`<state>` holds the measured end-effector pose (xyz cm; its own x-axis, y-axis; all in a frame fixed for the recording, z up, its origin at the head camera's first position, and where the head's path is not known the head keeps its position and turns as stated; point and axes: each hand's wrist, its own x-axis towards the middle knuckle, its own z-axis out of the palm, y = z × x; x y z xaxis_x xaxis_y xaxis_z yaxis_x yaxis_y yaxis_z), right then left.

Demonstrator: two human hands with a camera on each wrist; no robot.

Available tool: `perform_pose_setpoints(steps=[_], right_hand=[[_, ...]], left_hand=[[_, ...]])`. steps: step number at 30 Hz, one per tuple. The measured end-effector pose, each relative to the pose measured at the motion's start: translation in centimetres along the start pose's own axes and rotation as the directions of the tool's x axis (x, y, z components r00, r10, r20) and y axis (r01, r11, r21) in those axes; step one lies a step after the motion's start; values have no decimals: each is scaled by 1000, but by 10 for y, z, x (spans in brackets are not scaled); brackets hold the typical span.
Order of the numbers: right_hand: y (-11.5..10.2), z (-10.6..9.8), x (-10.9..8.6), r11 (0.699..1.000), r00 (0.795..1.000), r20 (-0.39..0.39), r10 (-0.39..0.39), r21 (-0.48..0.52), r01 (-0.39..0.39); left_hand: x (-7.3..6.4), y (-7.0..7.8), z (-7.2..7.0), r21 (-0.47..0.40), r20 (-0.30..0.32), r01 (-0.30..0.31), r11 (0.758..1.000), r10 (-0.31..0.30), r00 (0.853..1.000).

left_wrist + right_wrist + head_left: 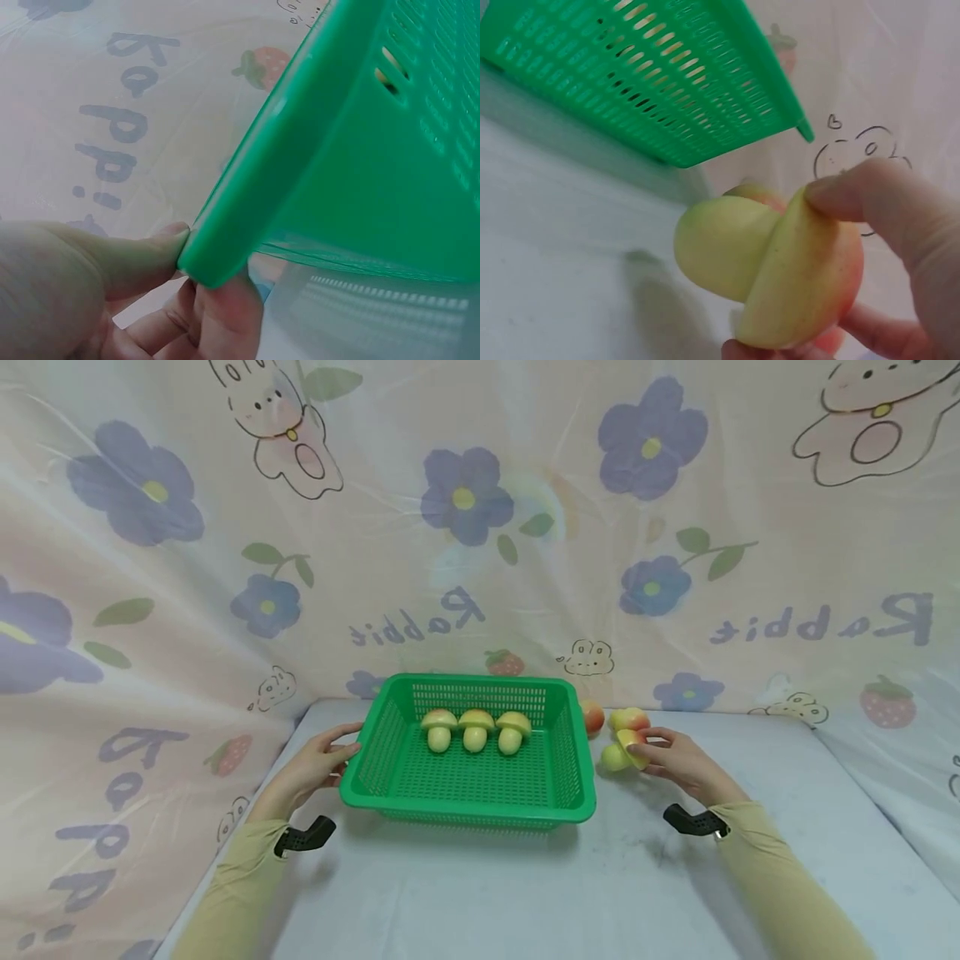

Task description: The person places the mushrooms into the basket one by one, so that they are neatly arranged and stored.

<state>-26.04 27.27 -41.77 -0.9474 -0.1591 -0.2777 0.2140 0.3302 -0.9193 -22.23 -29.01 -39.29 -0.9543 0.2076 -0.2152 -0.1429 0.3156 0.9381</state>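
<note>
A green plastic basket (468,812) stands in the middle of the table, with three yellow-and-red toy mushrooms (474,731) in a row inside it. At its left side my left hand (309,770) pinches the basket's rim (240,202) between thumb and fingers. To the right of the basket, my right hand (678,762) holds a toy mushroom (727,247) by its cap, thumb on one side and fingers on the other. The stem points left toward the basket. In the right wrist view this mushroom is above the table, apart from the basket.
Behind the held mushroom lie another yellow-red mushroom (628,719) and a reddish rounded piece (592,717), partly hidden by the basket. A white cloth covers the table (480,893). A printed curtain (525,577) hangs behind and at the sides.
</note>
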Motion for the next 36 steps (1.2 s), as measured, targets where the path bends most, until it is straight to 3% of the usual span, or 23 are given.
perform_pose_setpoints(steps=[8,15,29,36], right_hand=[[-21,-14,-5,995,995,19,-101,-2,101],[-54,-13,-11,988,988,35,-151,-14,151],[-105,10,0,978,979,86,-186,-75,192],[-127,31,13,978,971,146,-190,-59,201]], left_hand=[[3,0,2,1,5,-15,1000,15,1000],[3,-2,-1,-5,8,-23,1000,23,1000],[1,-1,-9,-28,81,14,1000,-11,997],[2,3,-7,-14,69,21,1000,-20,997]])
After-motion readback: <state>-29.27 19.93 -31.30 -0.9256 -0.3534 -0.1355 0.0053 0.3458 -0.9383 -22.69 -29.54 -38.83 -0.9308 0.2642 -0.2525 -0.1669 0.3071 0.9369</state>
